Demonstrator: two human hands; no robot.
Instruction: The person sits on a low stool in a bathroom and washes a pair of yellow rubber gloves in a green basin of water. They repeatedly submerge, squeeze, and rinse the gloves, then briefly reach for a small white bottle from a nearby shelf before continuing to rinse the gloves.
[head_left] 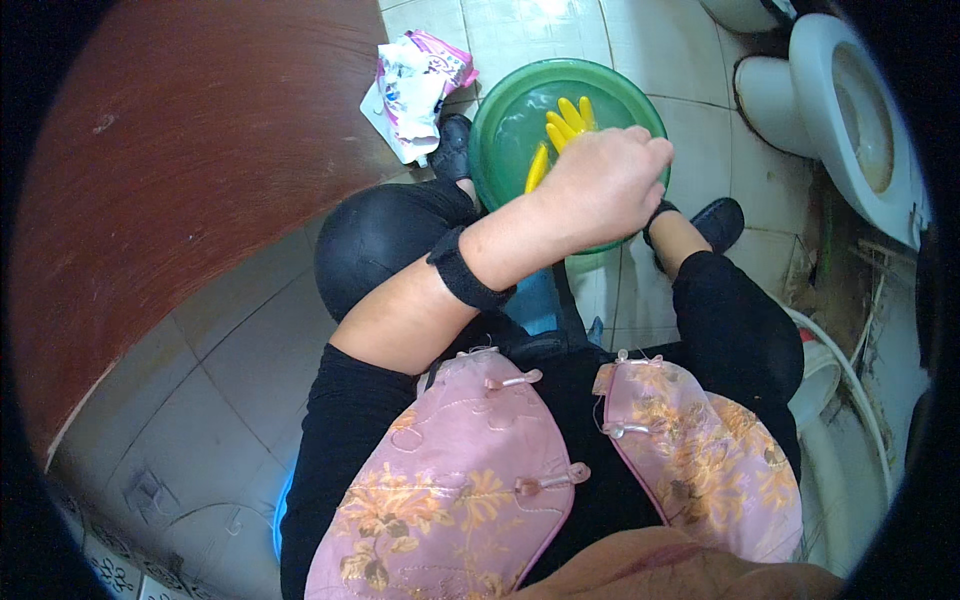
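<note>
One yellow rubber glove (560, 128) in play, lying in a green plastic basin (500, 120) on the tiled floor (230, 360) between the person's feet. Basin looks to hold water; the glove seems partly under it, fingers fanned toward the far rim, cuff end hidden behind the hand.

Only one hand (605, 185) shows, reaching over the near half of the basin from the left with a black wrist strap (465, 270) on the forearm; by the forearm it looks like the left. Fingers curled in tight, knuckles up. It sits right over the glove's cuff end, but the contact is hidden, so can't confirm a grip on the glove. The other hand isn't visible.

Judgement: step in hand is working the glove in the basin, rinsing or pulling it out. Next move needs a firm pinch on slick wet rubber and a lift clear of the rim without tipping the basin.

Glove: bright yellow, glossy, limp, no visible tears at this resolution.

Outward: black shoes (722, 220) either side of the basin, a pink-and-white printed pouch (415, 85) lying just beside the left rim, a white toilet bowl (860, 120) at far right, a reddish-brown curved surface (180, 150) on the left.
</note>
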